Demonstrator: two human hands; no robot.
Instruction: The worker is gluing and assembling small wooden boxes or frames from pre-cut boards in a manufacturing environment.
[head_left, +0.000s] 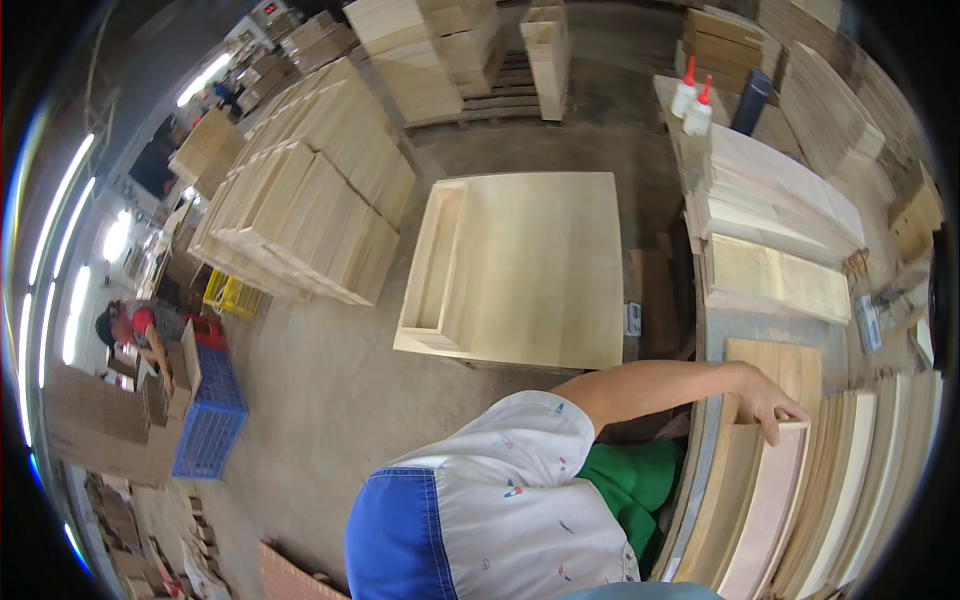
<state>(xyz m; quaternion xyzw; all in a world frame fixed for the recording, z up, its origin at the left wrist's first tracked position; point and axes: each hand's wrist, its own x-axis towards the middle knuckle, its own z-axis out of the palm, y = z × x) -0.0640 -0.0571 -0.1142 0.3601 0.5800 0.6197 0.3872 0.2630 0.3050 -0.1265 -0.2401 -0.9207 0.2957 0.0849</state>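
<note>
My left arm, in a short white sleeve, reaches across to the workbench at the right. There my left hand (768, 402) is closed over the far end of a long, narrow wooden box (765, 505), with its fingers bent over the end edge. One long side of the box looks pale pink, and its near end runs out of the picture. Flat light-brown wood (775, 352) lies beyond the hand on the bench. My right hand is out of view.
Upright wooden panels (845, 480) crowd the box's right side. Farther along the bench lie stacked boards (775, 195) and two white red-tipped bottles (697, 115). A low table (540, 270) bears a shallow wooden tray (437, 265). Panel stacks (310, 200), a blue crate (210, 415) and a co-worker (145, 330) are left.
</note>
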